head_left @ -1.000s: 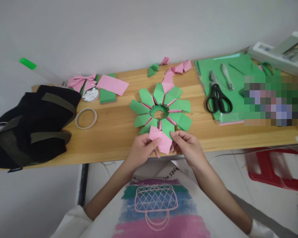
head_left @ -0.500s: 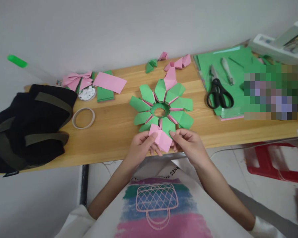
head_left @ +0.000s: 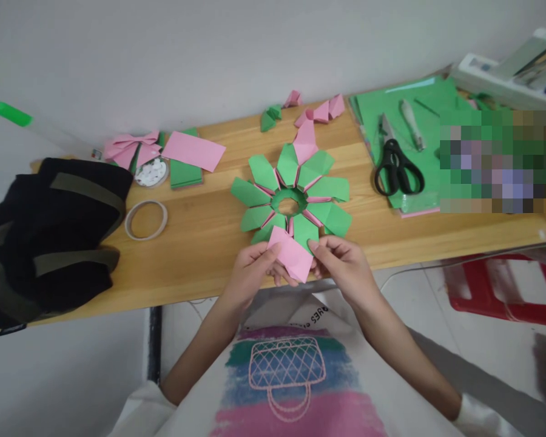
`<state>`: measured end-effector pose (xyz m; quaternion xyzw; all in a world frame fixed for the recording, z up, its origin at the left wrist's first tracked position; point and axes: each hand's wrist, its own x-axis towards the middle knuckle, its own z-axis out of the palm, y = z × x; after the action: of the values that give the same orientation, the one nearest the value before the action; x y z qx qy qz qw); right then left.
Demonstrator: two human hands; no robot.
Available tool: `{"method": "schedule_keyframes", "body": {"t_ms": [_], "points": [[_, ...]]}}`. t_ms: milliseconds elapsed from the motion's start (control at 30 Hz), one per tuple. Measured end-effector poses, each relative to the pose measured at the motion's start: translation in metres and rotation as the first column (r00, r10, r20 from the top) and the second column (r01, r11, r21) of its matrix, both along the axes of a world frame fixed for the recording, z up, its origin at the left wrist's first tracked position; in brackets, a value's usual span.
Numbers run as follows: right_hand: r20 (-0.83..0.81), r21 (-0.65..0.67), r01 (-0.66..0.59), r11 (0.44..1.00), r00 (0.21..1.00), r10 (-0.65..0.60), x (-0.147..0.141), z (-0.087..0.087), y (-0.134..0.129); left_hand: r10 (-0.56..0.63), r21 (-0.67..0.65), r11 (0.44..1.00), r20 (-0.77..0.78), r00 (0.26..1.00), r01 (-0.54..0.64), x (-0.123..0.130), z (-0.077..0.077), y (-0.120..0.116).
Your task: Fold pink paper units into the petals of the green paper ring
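Left hand (head_left: 251,267): closed in a pinch, thumb on top, gripping the pink folded piece (head_left: 292,255) at its left edge. Right hand (head_left: 346,262): thumb pressed on the near green petal of the paper ring (head_left: 330,217), fingers beneath, gripping it. The pink folded piece overlaps the near side of the paper ring, close to the front edge of the wooden surface (head_left: 200,243). The paper ring rests on the surface, petals radiating from an open center, pink edges between them.

Beyond the ring: a pink folded strip (head_left: 306,141) adjoins the far petals; a small green folded piece (head_left: 270,118) lies near the wall.

Left side: tape roll (head_left: 164,218), round container of white bits (head_left: 151,173), and pink rectangle (head_left: 194,150) across a green stack (head_left: 185,176). Outermost: black bag (head_left: 68,224).

Right side: black-handled scissors (head_left: 398,173) and a pale slim tool (head_left: 412,124), both lying on green sheets (head_left: 430,91). The area beside them is pixelated; contents cannot be identified.
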<state>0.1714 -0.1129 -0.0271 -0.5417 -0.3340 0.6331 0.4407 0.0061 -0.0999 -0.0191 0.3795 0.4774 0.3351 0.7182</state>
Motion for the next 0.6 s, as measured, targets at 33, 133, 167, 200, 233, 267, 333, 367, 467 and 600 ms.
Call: {"method": "schedule_keyframes", "body": {"t_ms": [33, 133, 167, 200, 233, 267, 333, 367, 467, 600], "points": [[0.014, 0.014, -0.014, 1.000, 1.000, 0.013, 0.000, 0.000, -0.001, 0.006, -0.001, 1.000, -0.019, 1.000, -0.006, 0.000, 0.000, 0.000], [0.094, 0.078, -0.166, 0.983, 0.983, 0.159, 0.005, 0.005, -0.006, 0.048, 0.012, 0.999, -0.103, 0.994, -0.047, -0.007, -0.001, 0.001], [0.124, 0.093, -0.270, 0.958, 0.958, 0.258, 0.010, 0.009, -0.008, 0.079, 0.019, 0.997, -0.143, 0.987, -0.077, -0.012, -0.001, 0.002], [0.158, 0.095, -0.383, 0.919, 0.917, 0.366, 0.016, 0.014, -0.011, 0.109, 0.028, 0.994, -0.181, 0.977, -0.106, -0.017, -0.001, 0.004], [0.185, 0.084, -0.496, 0.864, 0.860, 0.476, 0.023, 0.019, -0.013, 0.141, 0.036, 0.990, -0.219, 0.965, -0.136, -0.024, 0.000, 0.007], [0.197, 0.085, -0.565, 0.821, 0.817, 0.542, 0.031, 0.024, -0.014, 0.196, 0.053, 0.981, -0.251, 0.948, -0.189, -0.031, 0.001, 0.011], [0.226, 0.118, -0.569, 0.814, 0.814, 0.536, 0.049, 0.032, -0.010, 0.268, 0.070, 0.963, -0.307, 0.913, -0.259, -0.048, 0.003, 0.019], [0.259, 0.143, -0.504, 0.852, 0.850, 0.459, 0.058, 0.034, -0.005, 0.316, 0.099, 0.949, -0.322, 0.892, -0.301, -0.056, 0.005, 0.024], [0.391, 0.248, -0.174, 0.953, 0.918, 0.066, 0.074, 0.037, 0.022, 0.417, 0.214, 0.907, -0.345, 0.841, -0.363, -0.077, 0.009, 0.040], [0.593, 0.362, -0.111, 0.925, 0.793, -0.138, 0.069, 0.043, 0.070, 0.429, 0.343, 0.891, -0.426, 0.797, -0.296, -0.095, 0.016, 0.074]]}}
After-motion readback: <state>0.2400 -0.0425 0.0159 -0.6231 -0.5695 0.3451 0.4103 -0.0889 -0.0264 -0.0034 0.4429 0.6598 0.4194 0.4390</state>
